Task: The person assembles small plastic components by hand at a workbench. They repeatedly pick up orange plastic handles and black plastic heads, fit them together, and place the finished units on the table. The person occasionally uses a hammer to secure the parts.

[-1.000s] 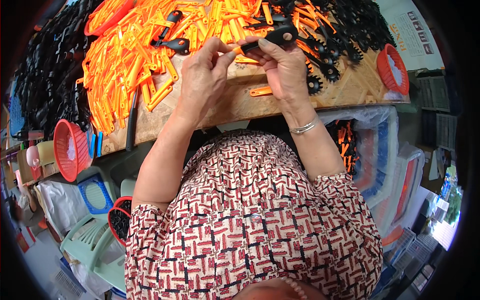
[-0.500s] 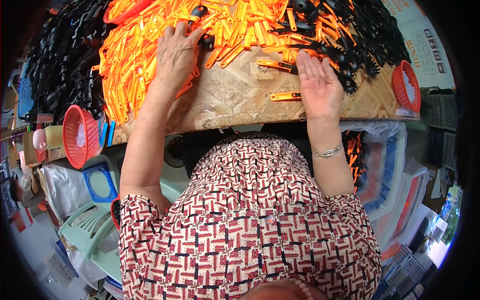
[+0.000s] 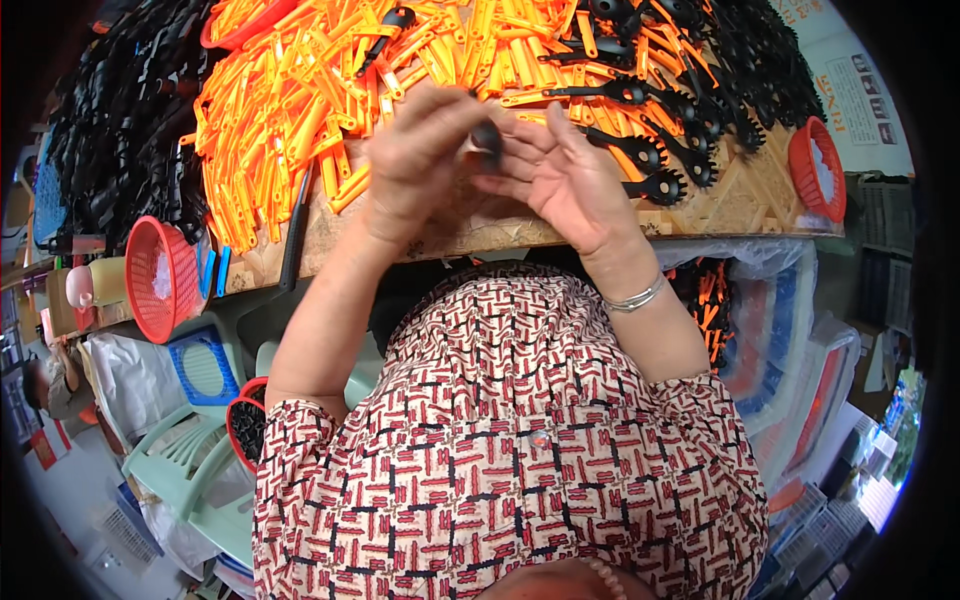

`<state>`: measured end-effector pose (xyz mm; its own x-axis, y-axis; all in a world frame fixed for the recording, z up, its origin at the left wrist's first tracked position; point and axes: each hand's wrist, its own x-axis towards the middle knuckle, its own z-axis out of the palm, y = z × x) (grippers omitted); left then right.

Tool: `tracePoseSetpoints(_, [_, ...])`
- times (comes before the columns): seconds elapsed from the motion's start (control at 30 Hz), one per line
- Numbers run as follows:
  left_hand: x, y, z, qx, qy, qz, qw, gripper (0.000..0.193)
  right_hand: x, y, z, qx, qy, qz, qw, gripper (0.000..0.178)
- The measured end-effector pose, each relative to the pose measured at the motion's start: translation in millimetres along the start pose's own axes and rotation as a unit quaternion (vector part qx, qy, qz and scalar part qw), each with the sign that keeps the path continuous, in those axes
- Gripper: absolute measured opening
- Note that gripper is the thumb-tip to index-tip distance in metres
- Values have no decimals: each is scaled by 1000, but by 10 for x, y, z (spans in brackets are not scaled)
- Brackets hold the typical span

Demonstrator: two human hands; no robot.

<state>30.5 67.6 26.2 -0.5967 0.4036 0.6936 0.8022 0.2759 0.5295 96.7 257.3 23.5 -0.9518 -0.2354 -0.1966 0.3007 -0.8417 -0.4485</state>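
My left hand (image 3: 415, 155) is raised over the near part of the table, blurred by motion, its fingers closed around a black rounded utensil head (image 3: 486, 146). Facing it, my right hand (image 3: 570, 180) has its palm turned up and fingers stretched out, close to the black piece. Whether the right hand touches it cannot be made out. Beyond the left hand spreads a heap of orange handles (image 3: 290, 110). Just right of my right hand lie black pasta servers (image 3: 660, 187) with toothed rims, some with orange handles. A black ladle (image 3: 398, 18) rests on the heap.
Black utensil parts (image 3: 120, 130) are piled far left, more black servers (image 3: 760, 60) far right. Red baskets stand at the left (image 3: 160, 285) and right (image 3: 815, 170) table edges. A long black-handled tool (image 3: 294, 235) juts over the near edge. Green chairs (image 3: 190, 450) stand lower left.
My left hand has come off the orange heap toward the middle with a black utensil head. My right hand has swung left to meet it, and the servers it covered now show.
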Motion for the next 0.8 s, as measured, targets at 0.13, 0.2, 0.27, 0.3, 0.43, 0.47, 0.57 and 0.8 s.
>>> tracePoseSetpoints(0.13, [49, 141, -39, 8, -64, 57, 996, 43, 51, 21, -124, -65, 19, -17, 998, 24])
tracePoseSetpoints(0.2, [108, -107, -86, 40, -15, 22, 999, 47, -18, -90, 28, -124, 97, -9, 987, 23])
tracePoseSetpoints(0.27, [301, -275, -163, 157, -50, -5, 986, 46, -30, -90, -23, -101, 104, -49, 988, 24])
tracePoseSetpoints(0.3, [354, -398, -157, 195, -75, 18, 978, 44, -15, -74, -44, -90, 104, -64, 988, 24])
tracePoseSetpoints(0.43, [529, -860, -129, 298, -173, 105, 933, 35, -10, -91, -110, -91, 110, -46, 989, 17])
tracePoseSetpoints(0.47, [558, -910, -148, 298, -183, 118, 929, 34, -15, -82, -111, -112, 103, -52, 987, 16])
tracePoseSetpoints(0.57, [640, -947, -191, 263, -172, 140, 939, 27, -62, -74, -131, -164, 87, -80, 979, 17])
tracePoseSetpoints(0.8, [512, -395, -349, 50, -146, -84, 985, 22, -143, -67, 94, -277, 46, -69, 957, 29])
